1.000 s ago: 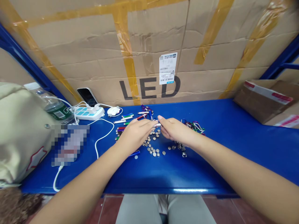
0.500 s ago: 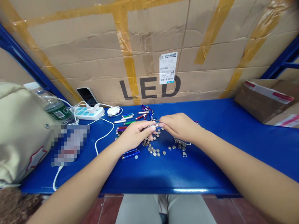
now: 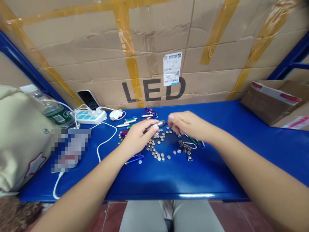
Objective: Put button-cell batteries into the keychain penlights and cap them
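My left hand point(image 3: 138, 133) is closed around a small silver metal flashlight tube point(image 3: 156, 125), its dark end pointing right. Just to the right of that end, and apart from it, my right hand point(image 3: 182, 124) hovers with its fingers curled downward; whatever is between them, if anything, is hidden. Beneath and between both hands lie several loose button cells point(image 3: 158, 154). Metal clips and a silver carabiner point(image 3: 190, 145) are below my right hand. Left of the cells, partly behind my left hand, are coloured tubes, among them a blue tube point(image 3: 135, 160).
A white power strip point(image 3: 93, 117) with cables, a phone point(image 3: 88, 99) and a plastic bottle point(image 3: 58, 114) stand at the back left, beside a beige bag point(image 3: 21, 138). A large cardboard box point(image 3: 96, 61) walls the back of the blue table point(image 3: 173, 183). An opened carton point(image 3: 272, 103) sits at right.
My right hand has let go of the flashlight tube's end and moved slightly right, away from it. My left hand keeps hold of the tube, whose dark end now shows.
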A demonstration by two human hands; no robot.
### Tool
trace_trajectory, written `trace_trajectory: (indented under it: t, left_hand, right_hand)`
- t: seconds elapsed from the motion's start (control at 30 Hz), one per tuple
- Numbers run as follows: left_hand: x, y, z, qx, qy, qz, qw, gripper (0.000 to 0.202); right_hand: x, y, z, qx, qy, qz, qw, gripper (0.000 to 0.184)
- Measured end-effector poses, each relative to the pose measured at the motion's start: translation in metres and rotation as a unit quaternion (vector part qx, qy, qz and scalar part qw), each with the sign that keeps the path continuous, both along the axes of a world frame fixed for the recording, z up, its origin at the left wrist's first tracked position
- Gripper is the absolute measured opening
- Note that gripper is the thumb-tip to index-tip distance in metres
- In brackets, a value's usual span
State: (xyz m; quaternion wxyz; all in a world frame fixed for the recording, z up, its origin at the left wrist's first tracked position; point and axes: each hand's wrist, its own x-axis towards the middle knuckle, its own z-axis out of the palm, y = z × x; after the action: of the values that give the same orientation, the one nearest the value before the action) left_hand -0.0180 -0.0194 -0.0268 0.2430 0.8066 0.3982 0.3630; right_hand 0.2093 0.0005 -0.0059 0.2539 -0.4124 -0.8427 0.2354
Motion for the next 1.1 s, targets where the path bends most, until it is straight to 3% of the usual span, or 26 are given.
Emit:
trace_trajectory:
  t: [0.13, 0.27, 0.5, 0.6, 0.8, 0.93, 1.1]
  left_hand:
    - [-0.003, 0.002, 0.002, -0.062, -0.033, 0.026, 0.997, 0.028]
    - [-0.004, 0.003, -0.001, -0.074, -0.014, -0.003, 0.997, 0.028]
    - [-0.003, 0.001, -0.002, -0.076, 0.023, -0.031, 0.996, 0.026]
    - [-0.004, 0.0, -0.001, -0.079, 0.034, -0.027, 0.996, 0.028]
    - [-0.002, -0.003, 0.001, -0.073, 0.069, 0.008, 0.995, 0.033]
    - [-0.001, -0.001, 0.003, -0.102, 0.044, 0.012, 0.994, 0.033]
    - [-0.001, 0.0, 0.005, -0.127, 0.036, 0.027, 0.991, 0.029]
  right_hand:
    - [0.035, 0.01, 0.014, 0.0, -0.134, -0.102, 0.986, 0.035]
    - [0.052, 0.011, 0.015, -0.17, -0.288, -0.016, 0.942, 0.018]
    - [0.033, 0.01, 0.001, -0.175, -0.379, 0.02, 0.909, 0.013]
    - [0.031, 0.009, 0.001, -0.171, -0.357, 0.028, 0.918, 0.013]
    - [0.026, 0.004, 0.012, -0.103, -0.223, -0.056, 0.968, 0.009]
    - [0.012, 0.001, 0.007, -0.052, -0.095, -0.014, 0.994, 0.013]
    - [-0.007, -0.008, 0.001, 0.047, -0.036, 0.062, 0.996, 0.014]
